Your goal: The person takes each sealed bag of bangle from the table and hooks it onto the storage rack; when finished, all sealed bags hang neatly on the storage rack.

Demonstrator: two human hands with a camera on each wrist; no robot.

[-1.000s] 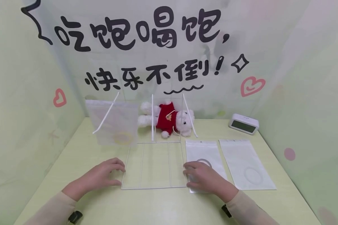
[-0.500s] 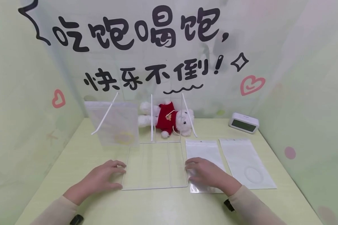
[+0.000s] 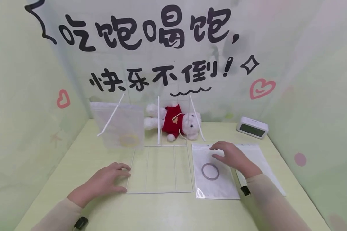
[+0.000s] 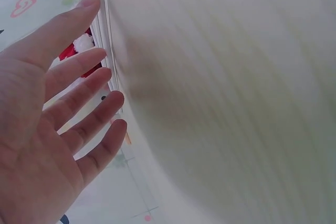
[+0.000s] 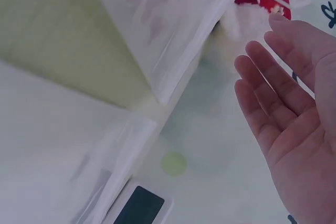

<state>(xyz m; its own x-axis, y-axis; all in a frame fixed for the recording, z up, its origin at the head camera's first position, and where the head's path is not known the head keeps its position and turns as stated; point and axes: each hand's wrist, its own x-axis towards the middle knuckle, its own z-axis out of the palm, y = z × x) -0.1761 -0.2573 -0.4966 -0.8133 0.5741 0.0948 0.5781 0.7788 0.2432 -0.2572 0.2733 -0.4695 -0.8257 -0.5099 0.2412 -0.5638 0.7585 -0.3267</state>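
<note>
A white wire rack (image 3: 162,192) stands on the table, with several prongs reaching up from its back. My left hand (image 3: 105,181) rests at the rack's left side, fingertips right at the wire; the left wrist view shows its fingers (image 4: 79,69) spread and relaxed. On the rack's left prong hangs a clear zip bag (image 3: 121,125) with a yellowish ring inside. My right hand (image 3: 234,157) is over the top of a flat white zip bag (image 3: 202,189) holding a grey-brown ring (image 3: 210,171). Nothing is in its loosely bent fingers (image 5: 262,77).
A second white zip bag (image 3: 271,179) lies at the right, partly covered by my right arm. Behind the rack a white plush bear (image 3: 173,120) in a red sweater lies on its side. A white digital clock (image 3: 252,127) sits at the back right, near the fabric wall.
My right hand has left the rack's right side and moved up and right over the nearer flat bag, uncovering its ring. The left hand stays at the rack's left side.
</note>
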